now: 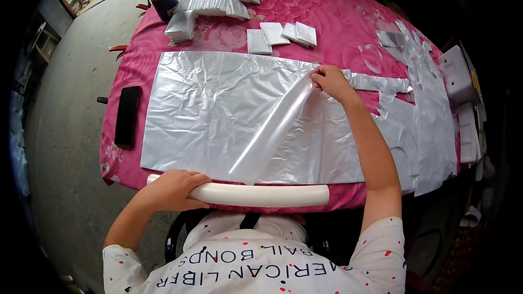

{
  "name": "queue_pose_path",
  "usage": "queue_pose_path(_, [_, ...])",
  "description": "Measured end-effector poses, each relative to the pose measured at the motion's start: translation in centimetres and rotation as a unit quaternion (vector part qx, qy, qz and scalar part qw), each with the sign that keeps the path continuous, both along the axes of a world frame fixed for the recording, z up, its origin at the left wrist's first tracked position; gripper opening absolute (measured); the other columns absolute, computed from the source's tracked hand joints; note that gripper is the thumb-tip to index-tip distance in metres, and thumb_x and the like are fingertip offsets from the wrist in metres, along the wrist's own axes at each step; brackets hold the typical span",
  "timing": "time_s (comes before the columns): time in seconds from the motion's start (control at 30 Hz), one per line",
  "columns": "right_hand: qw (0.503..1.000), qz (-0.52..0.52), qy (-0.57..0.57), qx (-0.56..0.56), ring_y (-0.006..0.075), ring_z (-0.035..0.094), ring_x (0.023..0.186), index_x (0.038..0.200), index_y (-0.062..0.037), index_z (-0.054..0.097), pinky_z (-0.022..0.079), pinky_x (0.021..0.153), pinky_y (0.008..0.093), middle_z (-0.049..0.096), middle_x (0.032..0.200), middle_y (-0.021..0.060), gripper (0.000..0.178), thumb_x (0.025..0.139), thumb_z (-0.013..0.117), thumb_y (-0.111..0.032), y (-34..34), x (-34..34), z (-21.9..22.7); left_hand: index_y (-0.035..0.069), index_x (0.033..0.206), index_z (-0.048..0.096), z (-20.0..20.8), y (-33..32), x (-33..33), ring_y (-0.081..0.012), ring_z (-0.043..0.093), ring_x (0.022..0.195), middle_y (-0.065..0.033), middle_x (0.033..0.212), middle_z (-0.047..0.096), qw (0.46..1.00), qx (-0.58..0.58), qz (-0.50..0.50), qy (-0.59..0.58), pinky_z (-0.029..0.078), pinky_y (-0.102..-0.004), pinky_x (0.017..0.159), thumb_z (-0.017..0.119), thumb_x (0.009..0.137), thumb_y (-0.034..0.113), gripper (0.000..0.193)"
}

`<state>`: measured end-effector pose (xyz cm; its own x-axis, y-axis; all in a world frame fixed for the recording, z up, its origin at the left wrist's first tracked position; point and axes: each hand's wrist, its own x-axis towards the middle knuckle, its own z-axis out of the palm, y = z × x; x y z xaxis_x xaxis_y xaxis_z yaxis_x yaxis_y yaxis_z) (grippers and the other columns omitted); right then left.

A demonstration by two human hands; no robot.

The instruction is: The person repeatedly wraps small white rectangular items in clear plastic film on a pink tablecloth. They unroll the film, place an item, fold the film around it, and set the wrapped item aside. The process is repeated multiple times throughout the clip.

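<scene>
Folded plastic packets (215, 4), apparently finished, lie beyond the right fingers (321, 74), pinched on a yet-unfolded plastic sheet (218, 109); the left fingers (196, 176) grip a white tube (267, 195).

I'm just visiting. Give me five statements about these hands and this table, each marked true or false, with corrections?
1. The left hand is on the white tube. True.
2. The right hand grips that tube too. False: the right hand pinches the film.
3. A black oblong lies left of the film. True.
4. The film lies on bare wood. False: a pink cloth is underneath.
5. White packets lie beyond the film. True.
</scene>
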<state>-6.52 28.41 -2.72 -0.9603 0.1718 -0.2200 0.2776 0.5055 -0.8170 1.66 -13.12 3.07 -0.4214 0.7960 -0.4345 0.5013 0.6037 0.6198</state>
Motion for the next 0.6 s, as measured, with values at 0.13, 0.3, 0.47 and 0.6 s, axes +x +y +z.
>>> queue_pose_path(0.13, [0.995, 0.096, -0.016, 0.028, 0.0126, 0.056, 0.059, 0.088, 0.0022, 0.063, 0.046, 0.057, 0.0273, 0.062, 0.067, 0.0065, 0.015, 0.083, 0.057, -0.011, -5.3, -2.2, 0.8, 0.006, 0.104, 0.059, -2.1, 4.7, -2.1, -0.0277, 0.058, 0.095, -0.0097, 0.098, 0.061, 0.961, 0.116, -0.008, 0.252, 0.046, -0.0385, 0.083, 0.074, 0.066, 0.026, 0.045])
queue_pose_path(0.3, [0.985, 0.135, 0.006, 0.111, 0.0231, 0.062, 0.071, 0.091, 0.0000, 0.065, 0.048, 0.068, 0.0331, 0.066, 0.081, 0.0142, 0.017, 0.081, 0.058, -0.012, -6.9, -3.5, 0.6, -0.001, 0.114, 0.052, -7.1, 6.7, -1.4, -0.0279, 0.049, 0.112, -0.0129, 0.115, 0.053, 0.883, 0.343, -0.151, 0.284, 0.038, -0.0395, 0.097, 0.068, 0.073, 0.029, 0.053])
queue_pose_path(0.47, [0.993, 0.110, 0.010, 0.051, 0.0189, 0.061, 0.077, 0.102, -0.0013, 0.062, 0.048, 0.070, 0.0309, 0.065, 0.085, 0.0096, 0.025, 0.082, 0.059, -0.016, -6.0, -3.5, -0.6, -0.005, 0.128, 0.041, -7.7, 7.2, 2.7, -0.0285, 0.033, 0.129, -0.0179, 0.136, 0.037, 0.927, 0.177, -0.189, 0.272, 0.026, -0.0420, 0.106, 0.054, 0.079, 0.046, 0.072])
queue_pose_path(0.6, [0.981, -0.157, 0.107, -0.033, 0.0156, 0.060, 0.082, 0.111, -0.0021, 0.058, 0.048, 0.071, 0.0298, 0.061, 0.095, 0.0073, 0.031, 0.085, 0.058, -0.018, -5.5, -3.3, -1.1, -0.006, 0.131, 0.037, -8.1, 7.6, 4.2, -0.0285, 0.028, 0.133, -0.0187, 0.142, 0.031, 0.921, 0.120, -0.192, 0.316, 0.019, -0.0427, 0.109, 0.048, 0.080, 0.053, 0.078])
